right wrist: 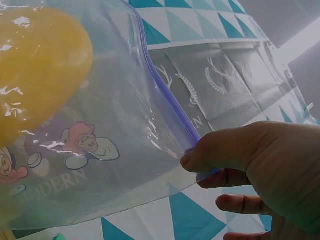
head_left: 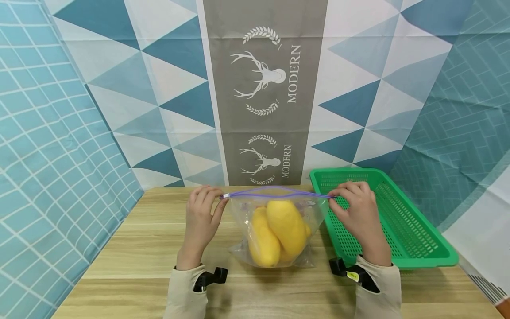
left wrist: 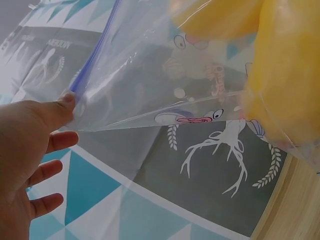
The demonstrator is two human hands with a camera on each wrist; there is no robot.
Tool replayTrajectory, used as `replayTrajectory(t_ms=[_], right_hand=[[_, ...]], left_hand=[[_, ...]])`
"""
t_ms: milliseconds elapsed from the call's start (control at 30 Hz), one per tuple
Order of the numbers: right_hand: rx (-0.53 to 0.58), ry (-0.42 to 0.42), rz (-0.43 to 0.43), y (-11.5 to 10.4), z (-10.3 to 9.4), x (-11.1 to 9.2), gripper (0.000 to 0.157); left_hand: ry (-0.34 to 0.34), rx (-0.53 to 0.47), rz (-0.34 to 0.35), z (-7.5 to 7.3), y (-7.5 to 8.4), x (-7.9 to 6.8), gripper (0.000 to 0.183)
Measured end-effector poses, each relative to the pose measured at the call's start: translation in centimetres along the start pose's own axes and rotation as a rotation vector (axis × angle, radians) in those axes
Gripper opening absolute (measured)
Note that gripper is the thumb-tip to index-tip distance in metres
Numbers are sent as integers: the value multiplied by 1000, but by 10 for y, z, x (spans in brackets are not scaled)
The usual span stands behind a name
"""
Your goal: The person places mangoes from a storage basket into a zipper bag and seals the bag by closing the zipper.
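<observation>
A clear zip bag (head_left: 239,221) with a purple zip strip along its top hangs upright between my two hands. Inside are several yellow mangoes (head_left: 284,226), bunched together in the middle. My left hand (head_left: 202,217) pinches the bag's left top corner between thumb and forefinger, beside a small white slider (head_left: 226,195). At the opposite corner, my right hand (head_left: 358,215) pinches the end of the zip strip the same way. The strip bows apart slightly in the middle. Cartoon figures (right wrist: 87,145) are printed on the bag's side, as the right wrist view shows.
A green perforated plastic basket (head_left: 432,230) stands on the wooden table (head_left: 131,261) at the right, partly behind my right hand. Patterned sheets (head_left: 175,88) cover the wall behind and the sides. Black wrist cameras (head_left: 209,278) sit on both sleeves.
</observation>
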State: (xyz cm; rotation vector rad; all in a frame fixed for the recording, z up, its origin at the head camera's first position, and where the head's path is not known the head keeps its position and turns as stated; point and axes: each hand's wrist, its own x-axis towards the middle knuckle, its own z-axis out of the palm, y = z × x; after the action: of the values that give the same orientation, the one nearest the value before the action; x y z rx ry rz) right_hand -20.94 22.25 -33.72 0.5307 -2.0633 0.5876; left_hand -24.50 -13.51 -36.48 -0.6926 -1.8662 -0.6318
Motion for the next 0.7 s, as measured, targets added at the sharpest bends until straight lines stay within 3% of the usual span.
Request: replayTrajectory(t_ms=[200, 700], right_hand=[[4, 0, -2, 1, 0, 0, 19], [7, -20, 24, 0, -1, 0, 18]], left_hand=[[8, -4, 1, -1, 1, 0, 15], [-36, 2, -34, -5, 2, 0, 7]])
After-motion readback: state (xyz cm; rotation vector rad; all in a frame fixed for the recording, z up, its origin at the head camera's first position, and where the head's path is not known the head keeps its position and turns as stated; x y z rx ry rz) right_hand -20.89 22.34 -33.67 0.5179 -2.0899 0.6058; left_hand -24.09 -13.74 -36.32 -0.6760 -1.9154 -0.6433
